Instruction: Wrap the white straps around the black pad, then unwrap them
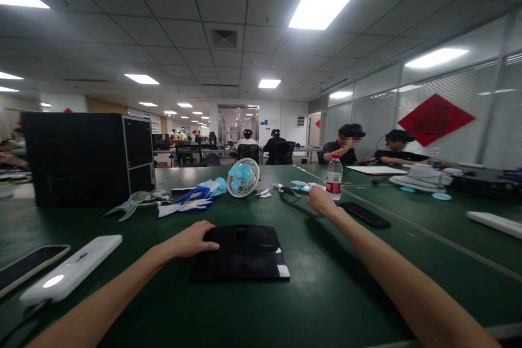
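My left hand [191,239] rests flat on the left edge of a black rectangular panel [244,254] that lies on the green table [318,293]; its fingers lie together and hold nothing. My right hand [321,199] is stretched far forward, near a pair of scissors [289,191] and light blue parts [299,186], beside a water bottle [334,176]. Its fingers are hidden from here. A small white and blue desk fan [243,177] stands behind the panel.
A black computer case [87,157] stands at the left. Blue and white gloves [188,201], a fan blade [130,204], a white power bank [71,274] and phones [28,265] [366,214] lie around. Other people sit at the far side and right.
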`<state>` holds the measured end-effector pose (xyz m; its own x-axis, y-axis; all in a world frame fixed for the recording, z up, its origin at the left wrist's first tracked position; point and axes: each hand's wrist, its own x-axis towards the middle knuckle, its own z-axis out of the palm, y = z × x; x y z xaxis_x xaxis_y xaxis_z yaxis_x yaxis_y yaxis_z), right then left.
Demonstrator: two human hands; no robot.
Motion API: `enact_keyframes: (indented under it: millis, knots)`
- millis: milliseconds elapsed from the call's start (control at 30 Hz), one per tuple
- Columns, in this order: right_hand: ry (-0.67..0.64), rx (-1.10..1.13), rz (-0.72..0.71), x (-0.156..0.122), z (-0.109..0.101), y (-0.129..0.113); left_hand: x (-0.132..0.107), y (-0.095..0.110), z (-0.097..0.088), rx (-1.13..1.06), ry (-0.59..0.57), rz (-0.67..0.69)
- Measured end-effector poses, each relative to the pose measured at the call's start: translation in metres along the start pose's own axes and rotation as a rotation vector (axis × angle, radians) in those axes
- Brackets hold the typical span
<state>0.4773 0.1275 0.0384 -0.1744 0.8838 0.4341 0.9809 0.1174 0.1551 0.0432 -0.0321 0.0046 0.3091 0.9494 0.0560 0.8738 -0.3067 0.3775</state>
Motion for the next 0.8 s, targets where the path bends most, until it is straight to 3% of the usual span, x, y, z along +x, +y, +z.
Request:
enact_keyframes:
  millis: [267,500,633,700,800]
  knots:
    - [0.069,0.148,-0.018,-0.009,-0.057,-0.008,0.002,-0.006,0.002,-0.015,0.051,0.017]
    - [0.116,0.467,-0.198,-0.042,-0.102,-0.051,0.006,0.004,-0.011,0.046,0.469,0.063]
    - [0.052,0.759,-0.36,-0.061,-0.115,-0.08,-0.001,0.014,-0.028,0.029,0.713,0.102]
    - [0.001,0.871,-0.414,-0.069,-0.119,-0.091,-0.007,0.02,-0.035,-0.001,0.751,0.112]
    - [-0.074,0.972,-0.475,-0.078,-0.123,-0.103,-0.016,0.031,-0.041,-0.045,0.706,0.127]
